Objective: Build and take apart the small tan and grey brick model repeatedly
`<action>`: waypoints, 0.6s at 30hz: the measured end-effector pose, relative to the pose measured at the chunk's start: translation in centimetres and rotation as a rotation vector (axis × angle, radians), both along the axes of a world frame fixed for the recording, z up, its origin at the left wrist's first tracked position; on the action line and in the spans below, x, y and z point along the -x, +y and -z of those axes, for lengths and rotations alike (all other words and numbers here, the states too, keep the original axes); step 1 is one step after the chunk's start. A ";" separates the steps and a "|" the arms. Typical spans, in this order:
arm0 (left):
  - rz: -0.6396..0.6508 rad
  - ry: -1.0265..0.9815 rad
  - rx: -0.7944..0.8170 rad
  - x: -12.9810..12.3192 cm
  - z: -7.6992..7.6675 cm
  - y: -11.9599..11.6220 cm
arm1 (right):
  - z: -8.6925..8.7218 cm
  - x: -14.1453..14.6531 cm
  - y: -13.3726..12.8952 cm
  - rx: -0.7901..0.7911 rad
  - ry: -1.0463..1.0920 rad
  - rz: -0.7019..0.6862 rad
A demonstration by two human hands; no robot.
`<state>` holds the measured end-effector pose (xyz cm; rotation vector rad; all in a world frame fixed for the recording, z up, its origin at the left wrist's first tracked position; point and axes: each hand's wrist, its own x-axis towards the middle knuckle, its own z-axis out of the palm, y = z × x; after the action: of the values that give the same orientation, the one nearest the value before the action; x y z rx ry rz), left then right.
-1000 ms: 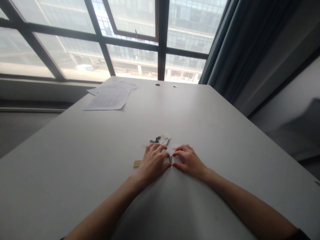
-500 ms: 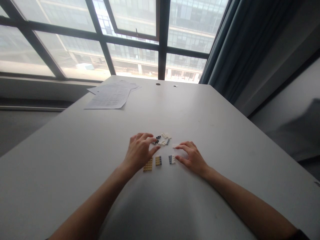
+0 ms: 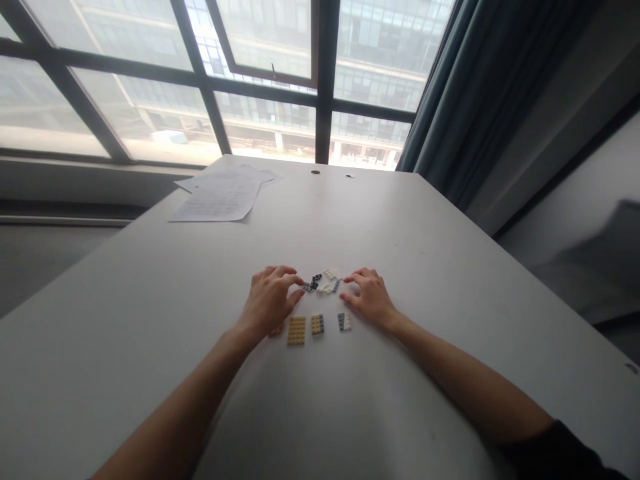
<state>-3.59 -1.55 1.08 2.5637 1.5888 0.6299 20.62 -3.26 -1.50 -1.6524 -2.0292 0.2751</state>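
My left hand is open beside the left edge of a loose cluster of small bricks, its fingertips near the grey and black pieces. On the cluster's right side, my right hand is open, with fingers apart near the white pieces. Nearer to me lie a tan plate, a tan and grey block and a grey and white block. Another tan piece shows partly from under my left hand.
The bricks lie on a white table. Printed papers sit at its far left, and two small round fittings are near the far edge. Windows stand behind, with a dark curtain at the right.
My left hand has shifted slightly left, uncovering more of the tan plate. My right hand has moved up and left, away from the grey and white block and closer to the cluster.
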 end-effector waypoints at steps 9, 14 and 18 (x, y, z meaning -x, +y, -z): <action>0.000 -0.034 -0.039 -0.2 -0.2 -0.2 | 0.2 1.6 1.2 -0.004 -0.057 -0.008; 0.007 -0.049 -0.045 -0.2 -0.4 -0.2 | -0.9 0.7 -0.1 -0.050 0.038 -0.121; 0.055 -0.068 -0.037 -0.5 -0.7 -0.6 | -1.4 -0.2 -2.5 -0.046 0.031 -0.386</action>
<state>-3.08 -2.15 1.79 2.5721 1.4945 0.7398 20.77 -5.80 -0.09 -1.2119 -2.3022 0.3802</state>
